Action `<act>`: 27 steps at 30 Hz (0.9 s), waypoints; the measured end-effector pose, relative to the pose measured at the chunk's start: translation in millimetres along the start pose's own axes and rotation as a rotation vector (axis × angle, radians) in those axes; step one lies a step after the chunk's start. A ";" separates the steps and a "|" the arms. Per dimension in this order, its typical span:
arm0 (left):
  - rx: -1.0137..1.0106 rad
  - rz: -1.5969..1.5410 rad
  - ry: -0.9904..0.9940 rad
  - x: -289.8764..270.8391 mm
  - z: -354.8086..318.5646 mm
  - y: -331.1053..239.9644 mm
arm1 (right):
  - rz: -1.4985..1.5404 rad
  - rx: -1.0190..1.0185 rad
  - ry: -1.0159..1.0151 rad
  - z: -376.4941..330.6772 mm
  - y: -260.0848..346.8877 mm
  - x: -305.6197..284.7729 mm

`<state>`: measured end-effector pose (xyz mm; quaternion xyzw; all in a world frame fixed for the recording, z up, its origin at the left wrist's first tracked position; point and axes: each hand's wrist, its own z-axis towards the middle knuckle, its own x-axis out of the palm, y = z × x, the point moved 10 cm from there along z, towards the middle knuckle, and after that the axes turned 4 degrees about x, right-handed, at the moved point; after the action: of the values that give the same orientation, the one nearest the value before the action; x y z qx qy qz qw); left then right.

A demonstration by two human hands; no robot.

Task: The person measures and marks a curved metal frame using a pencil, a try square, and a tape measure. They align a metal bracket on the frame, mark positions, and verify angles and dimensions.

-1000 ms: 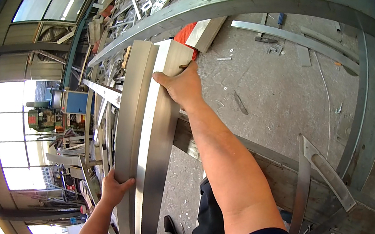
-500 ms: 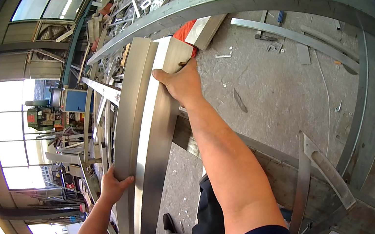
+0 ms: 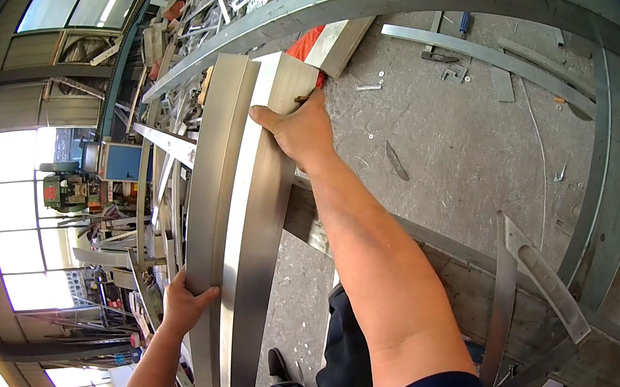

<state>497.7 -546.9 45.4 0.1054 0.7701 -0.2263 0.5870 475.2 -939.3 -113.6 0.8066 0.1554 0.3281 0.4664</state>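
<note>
Gripping the channel [image 3: 258, 209], right hand [image 3: 300, 130] clamped far, left hand [image 3: 184, 308] wrapped near; edges could cut, or it slips.

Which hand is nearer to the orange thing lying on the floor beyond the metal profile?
Right. The right hand grips the metal profile's far end, just short of the orange thing; the left hand holds the near part.

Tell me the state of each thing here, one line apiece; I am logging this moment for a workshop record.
Left hand: gripping the near end of the metal channel.
Right hand: gripping the far end, fingers over the edge.
Metal channel: long, held off the floor between both hands.
Second channel: lying alongside the first.
Concrete floor: littered with small scraps.
Curved steel frame: lying on the floor.
</note>
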 end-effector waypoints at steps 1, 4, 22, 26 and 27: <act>-0.001 0.014 -0.004 -1.0 -0.2 0.5 | 0.007 -0.009 -0.010 0.7 -0.2 -0.3; 0.030 0.024 -0.003 -1.0 1.3 1.6 | 0.022 -0.015 -0.015 1.3 -0.4 0.8; 0.001 -0.014 -0.002 -1.6 2.4 -2.8 | -0.008 0.012 0.019 -3.4 1.8 1.4; 0.006 -0.006 0.010 -1.3 3.2 -5.4 | -0.008 0.012 0.018 -2.1 0.7 2.0; 0.010 -0.023 0.010 -1.0 3.5 -2.6 | -0.002 0.012 0.020 -1.9 0.3 2.4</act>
<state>499.9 -550.7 46.2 0.1004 0.7732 -0.2364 0.5799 475.6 -936.9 -111.8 0.8059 0.1630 0.3349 0.4602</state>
